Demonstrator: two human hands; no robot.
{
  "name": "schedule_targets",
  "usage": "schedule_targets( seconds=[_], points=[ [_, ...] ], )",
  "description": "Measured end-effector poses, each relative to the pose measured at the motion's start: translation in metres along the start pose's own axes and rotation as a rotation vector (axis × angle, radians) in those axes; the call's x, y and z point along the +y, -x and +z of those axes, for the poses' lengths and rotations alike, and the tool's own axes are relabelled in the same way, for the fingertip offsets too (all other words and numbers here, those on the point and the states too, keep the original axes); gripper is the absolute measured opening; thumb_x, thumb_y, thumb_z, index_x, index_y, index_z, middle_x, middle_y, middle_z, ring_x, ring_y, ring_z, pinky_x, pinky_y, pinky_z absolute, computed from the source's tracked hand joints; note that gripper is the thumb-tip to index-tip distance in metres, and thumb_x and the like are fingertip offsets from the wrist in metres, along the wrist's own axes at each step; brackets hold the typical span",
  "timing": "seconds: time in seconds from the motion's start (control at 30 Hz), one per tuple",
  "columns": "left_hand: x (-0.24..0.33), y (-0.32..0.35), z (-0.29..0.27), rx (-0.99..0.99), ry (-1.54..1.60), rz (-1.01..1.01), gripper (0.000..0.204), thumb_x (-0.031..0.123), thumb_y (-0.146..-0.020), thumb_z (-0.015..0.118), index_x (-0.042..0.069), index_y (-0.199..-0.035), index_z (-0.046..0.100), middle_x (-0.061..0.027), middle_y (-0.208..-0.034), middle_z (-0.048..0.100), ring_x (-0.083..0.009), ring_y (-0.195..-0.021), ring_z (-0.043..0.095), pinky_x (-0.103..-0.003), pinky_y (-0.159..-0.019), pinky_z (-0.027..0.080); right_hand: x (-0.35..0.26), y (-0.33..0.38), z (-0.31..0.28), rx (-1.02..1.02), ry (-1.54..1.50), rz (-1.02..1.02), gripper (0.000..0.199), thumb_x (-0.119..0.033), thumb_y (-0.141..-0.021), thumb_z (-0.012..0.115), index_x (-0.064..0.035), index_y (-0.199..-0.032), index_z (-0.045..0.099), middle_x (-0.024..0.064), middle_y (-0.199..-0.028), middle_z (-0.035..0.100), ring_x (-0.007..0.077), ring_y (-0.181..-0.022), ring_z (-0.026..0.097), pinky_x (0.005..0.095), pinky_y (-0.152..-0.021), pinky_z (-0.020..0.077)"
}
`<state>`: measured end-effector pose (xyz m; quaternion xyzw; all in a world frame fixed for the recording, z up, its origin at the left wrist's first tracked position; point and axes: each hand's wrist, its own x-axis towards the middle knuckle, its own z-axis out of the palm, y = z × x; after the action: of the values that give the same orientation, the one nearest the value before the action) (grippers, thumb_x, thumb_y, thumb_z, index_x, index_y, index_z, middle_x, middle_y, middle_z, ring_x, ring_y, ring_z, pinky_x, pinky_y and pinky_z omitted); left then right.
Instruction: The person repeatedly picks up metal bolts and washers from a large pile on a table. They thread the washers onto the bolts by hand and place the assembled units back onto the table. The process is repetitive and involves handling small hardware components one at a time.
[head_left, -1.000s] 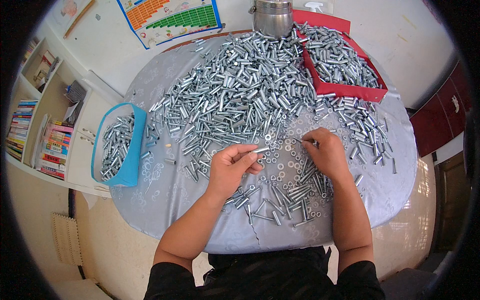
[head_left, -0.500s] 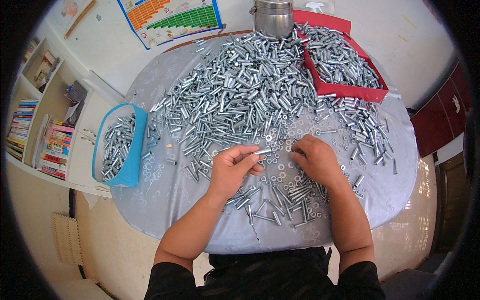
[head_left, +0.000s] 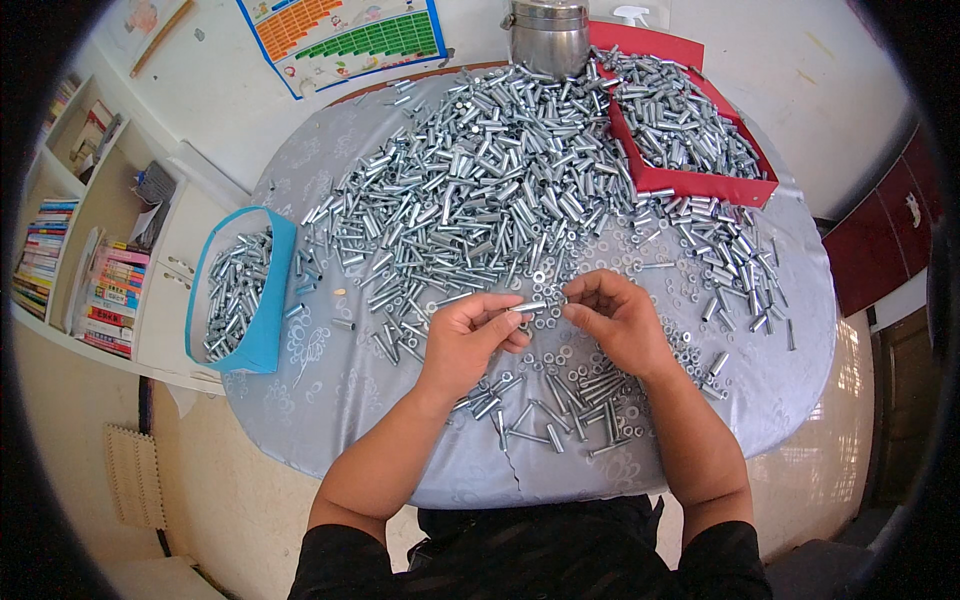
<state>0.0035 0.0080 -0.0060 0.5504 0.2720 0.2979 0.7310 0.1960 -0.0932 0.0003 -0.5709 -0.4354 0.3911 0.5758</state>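
Note:
My left hand (head_left: 468,338) pinches a silver metal sleeve (head_left: 530,307) between thumb and fingers, its free end pointing right. Just beyond that end is my right hand (head_left: 622,322), thumb and fingertips drawn together. Anything small in that pinch is too hard to make out. Under and around both hands lie loose washers and nuts (head_left: 563,355). Closer to me is a small group of bolts and sleeves (head_left: 590,395). Past my hands spreads a large heap of silver sleeves and bolts (head_left: 480,170).
A blue fabric bin (head_left: 262,318) with metal sleeves stands at the left. At the back right is a red box (head_left: 705,183) full of sleeves and bolts, beside a steel pot (head_left: 548,45). A grey cloth (head_left: 310,400) covers the round table. Bookshelves (head_left: 100,230) stand left.
My right hand has moved left from the washers, its fingertips now close to the end of the sleeve. My left hand holds the sleeve nearly where it was.

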Motion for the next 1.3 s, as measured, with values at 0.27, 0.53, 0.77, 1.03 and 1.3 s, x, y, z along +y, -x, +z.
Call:
schedule_targets(
  seconds=[0.27, 0.53, 0.77, 1.03, 1.3],
  points=[
    [-0.001, 0.000, 0.000, 0.003, -0.009, -0.003, 0.021, 0.004, -0.091, 0.061, -0.003, -0.111, 0.064, -0.0128, -0.094, 0.070, -0.0168, -0.074, 0.068, -0.028, -0.064, 0.059, -0.004, 0.000, 0.000, 0.016, 0.216, -0.155, 0.020, -0.003, -0.083, 0.070, -0.0014, -0.103, 0.067, 0.0057, -0.091, 0.064, 0.0121, -0.079, 0.059, 0.0255, -0.071, 0.0478],
    [0.000, 0.000, 0.000, 0.005, -0.008, -0.003, 0.021, 0.004, -0.091, 0.062, -0.003, -0.110, 0.065, -0.0125, -0.093, 0.070, -0.0168, -0.073, 0.068, -0.028, -0.064, 0.059, -0.002, 0.001, 0.003, -0.014, 0.147, -0.062, 0.019, -0.005, -0.083, 0.071, -0.0016, -0.101, 0.068, 0.0073, -0.092, 0.066, 0.0146, -0.084, 0.062, 0.0275, -0.075, 0.0494],
    [0.002, 0.001, 0.002, -0.001, -0.063, -0.011, 0.020, 0.002, -0.091, 0.060, -0.004, -0.110, 0.065, -0.0129, -0.091, 0.070, -0.0174, -0.074, 0.069, -0.028, -0.064, 0.059, -0.006, 0.002, 0.003, -0.022, 0.240, -0.138, 0.016, -0.007, -0.085, 0.070, -0.0004, -0.099, 0.068, 0.0069, -0.090, 0.067, 0.0138, -0.082, 0.062, 0.0267, -0.073, 0.0496],
    [0.002, 0.002, 0.001, -0.033, -0.047, -0.001, 0.021, 0.002, -0.091, 0.060, -0.005, -0.110, 0.064, -0.0141, -0.092, 0.070, -0.0187, -0.074, 0.069, -0.029, -0.064, 0.059, -0.015, 0.003, 0.006, -0.069, 0.137, 0.173, 0.013, -0.007, -0.093, 0.060, 0.0026, -0.098, 0.066, 0.0059, -0.086, 0.065, 0.0087, -0.075, 0.059, 0.0240, -0.067, 0.0475],
    [0.001, 0.002, -0.001, -0.029, -0.041, 0.002, 0.022, 0.003, -0.091, 0.061, -0.005, -0.112, 0.064, -0.0143, -0.094, 0.070, -0.0187, -0.075, 0.069, -0.029, -0.065, 0.059, -0.007, 0.004, 0.000, -0.104, 0.244, 0.013, 0.015, -0.012, -0.089, 0.067, 0.0013, -0.096, 0.065, 0.0035, -0.078, 0.064, 0.0081, -0.068, 0.056, 0.0241, -0.062, 0.0473]
  ],
)
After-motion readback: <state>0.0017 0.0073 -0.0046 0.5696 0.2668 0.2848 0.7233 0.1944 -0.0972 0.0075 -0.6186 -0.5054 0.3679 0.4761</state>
